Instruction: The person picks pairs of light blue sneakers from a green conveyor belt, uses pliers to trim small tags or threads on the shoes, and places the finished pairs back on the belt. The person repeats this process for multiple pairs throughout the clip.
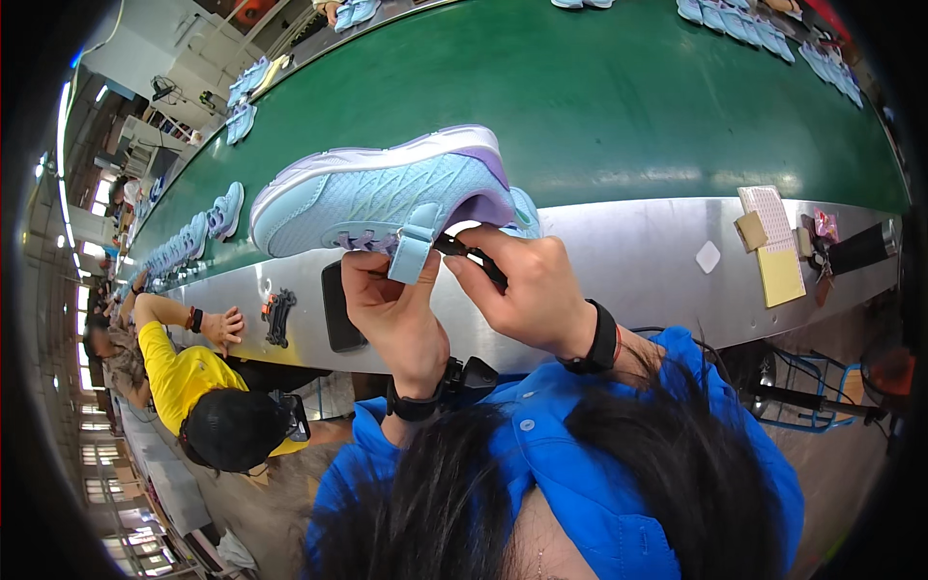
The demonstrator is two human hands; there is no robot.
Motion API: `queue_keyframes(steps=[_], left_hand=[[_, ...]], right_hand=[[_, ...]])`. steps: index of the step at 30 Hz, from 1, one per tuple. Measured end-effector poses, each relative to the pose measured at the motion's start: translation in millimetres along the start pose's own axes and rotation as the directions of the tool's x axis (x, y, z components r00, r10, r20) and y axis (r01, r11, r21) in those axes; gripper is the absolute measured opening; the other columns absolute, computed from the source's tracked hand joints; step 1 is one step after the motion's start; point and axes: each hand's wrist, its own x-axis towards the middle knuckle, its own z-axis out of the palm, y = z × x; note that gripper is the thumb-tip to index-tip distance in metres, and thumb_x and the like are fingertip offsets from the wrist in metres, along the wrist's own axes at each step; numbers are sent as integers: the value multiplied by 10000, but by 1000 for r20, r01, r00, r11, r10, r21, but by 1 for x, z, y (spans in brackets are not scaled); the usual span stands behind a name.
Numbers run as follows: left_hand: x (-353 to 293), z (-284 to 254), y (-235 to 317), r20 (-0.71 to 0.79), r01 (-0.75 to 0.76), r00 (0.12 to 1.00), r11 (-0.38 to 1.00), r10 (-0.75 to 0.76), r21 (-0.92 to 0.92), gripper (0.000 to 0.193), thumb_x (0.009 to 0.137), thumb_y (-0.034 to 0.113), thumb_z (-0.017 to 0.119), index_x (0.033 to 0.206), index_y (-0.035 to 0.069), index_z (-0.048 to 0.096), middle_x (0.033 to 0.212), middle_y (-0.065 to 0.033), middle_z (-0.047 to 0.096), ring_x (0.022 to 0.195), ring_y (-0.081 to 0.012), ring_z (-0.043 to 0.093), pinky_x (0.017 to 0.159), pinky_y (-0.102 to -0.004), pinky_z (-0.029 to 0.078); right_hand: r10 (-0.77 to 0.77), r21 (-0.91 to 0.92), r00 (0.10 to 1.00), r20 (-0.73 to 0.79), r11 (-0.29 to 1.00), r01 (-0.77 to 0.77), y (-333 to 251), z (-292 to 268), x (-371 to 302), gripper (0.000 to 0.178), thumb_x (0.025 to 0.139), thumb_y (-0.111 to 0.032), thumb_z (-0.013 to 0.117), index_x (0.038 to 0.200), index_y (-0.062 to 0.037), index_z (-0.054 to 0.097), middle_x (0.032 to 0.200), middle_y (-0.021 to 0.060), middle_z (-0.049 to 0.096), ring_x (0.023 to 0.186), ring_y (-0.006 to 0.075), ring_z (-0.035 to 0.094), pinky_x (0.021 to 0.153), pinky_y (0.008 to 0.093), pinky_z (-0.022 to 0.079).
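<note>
A light blue sneaker (372,198) with lilac lining and a white and lilac sole is in front of me, sole turned up and toe to the left. My left hand (398,324) is closed on its opening side, by the lilac laces and the light blue strap (413,259). In my right hand (532,290), the fingers are closed round a small black tool (495,273). Its tip reaches the shoe's collar beside the strap; the exact kind is hidden by my fingers. Another light blue piece (525,213) shows behind the heel.
A green conveyor belt (619,116) runs beyond the metal ledge (638,251). On the ledge lie a black phone (341,307), a black and orange tool (278,317), a white pad (709,257) and papers (773,246). A co-worker in yellow (198,377) is at left. Several shoes (224,211) line the belt.
</note>
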Motion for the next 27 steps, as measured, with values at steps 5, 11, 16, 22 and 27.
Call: queue_keyframes(steps=[5, 11, 16, 22, 27], left_hand=[[0, -3, 5, 34, 5, 999, 1000, -5, -12, 279, 837, -136, 640, 1027, 27, 517, 1015, -62, 621, 951, -141, 606, 876, -289, 492], [0, -3, 2, 28, -3, 1000, 1000, 4, -27, 314, 827, -138, 653, 1056, 27, 516, 1019, -56, 616, 934, -136, 600, 863, -290, 487], [1, 2, 7, -16, 19, 1000, 998, -20, -58, 315, 809, -133, 684, 1015, 35, 514, 984, -54, 621, 921, -128, 600, 844, -271, 475], [5, 4, 11, 44, -10, 999, 994, 15, -112, 392, 894, -56, 637, 1253, 25, 504, 1170, -85, 611, 1024, -194, 609, 921, -376, 514], [3, -6, 3, 37, -33, 999, 998, 35, -61, 395, 890, -70, 630, 1251, 29, 504, 1152, -86, 616, 1026, -196, 613, 920, -377, 520]], right_hand=[[19, 4, 1000, 1, 1000, -19, -3, 3, -2, 183, 825, -103, 710, 952, 23, 672, 700, 145, 666, 495, 230, 618, 472, 318, 460], [44, 7, 999, 20, 999, -45, -4, -2, -3, 171, 837, -115, 693, 944, 16, 672, 681, 149, 652, 508, 256, 615, 483, 329, 458], [38, 51, 997, 70, 998, -42, 2, -4, -6, 166, 842, -118, 687, 937, 16, 661, 629, 126, 614, 503, 240, 601, 490, 322, 446], [166, 234, 983, 83, 955, -182, 1, -15, -12, 202, 840, -129, 702, 966, 18, 644, 629, 93, 600, 498, 174, 589, 478, 300, 431], [77, 176, 997, 27, 981, -81, -7, -11, -12, 196, 849, -163, 687, 937, 4, 634, 627, 128, 622, 476, 253, 597, 469, 338, 440]])
